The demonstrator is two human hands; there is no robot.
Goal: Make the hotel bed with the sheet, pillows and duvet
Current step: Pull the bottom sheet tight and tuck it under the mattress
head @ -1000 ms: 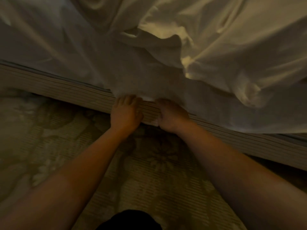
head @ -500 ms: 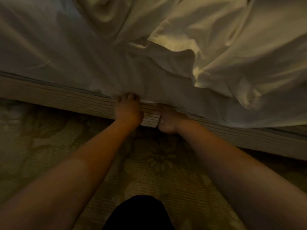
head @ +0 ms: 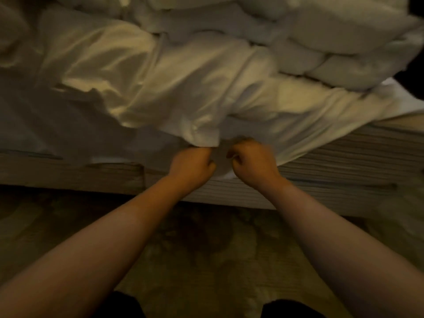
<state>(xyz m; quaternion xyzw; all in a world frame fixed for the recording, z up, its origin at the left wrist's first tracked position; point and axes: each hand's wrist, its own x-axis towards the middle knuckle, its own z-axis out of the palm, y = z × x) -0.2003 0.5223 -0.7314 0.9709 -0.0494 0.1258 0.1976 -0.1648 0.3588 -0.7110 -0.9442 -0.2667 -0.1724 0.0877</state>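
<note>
Patterned carpet [head: 206, 249], dull olive/beige w/ darker floral-ish blotches, fills lower half of frame, blurry in dim light; 2 dark-clothed legs [head: 291, 311] poke in at btm edge, one left of centre, one right; black unlit gap [head: 414, 86] at upper right, nothing legible inside.

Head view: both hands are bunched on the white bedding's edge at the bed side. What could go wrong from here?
1. The left hand and right hand grip the white bedding close together, so a pull may drag one narrow strip and deepen the creases.
2. The pillows lie against that bedding; a hard tug might shift them.
</note>
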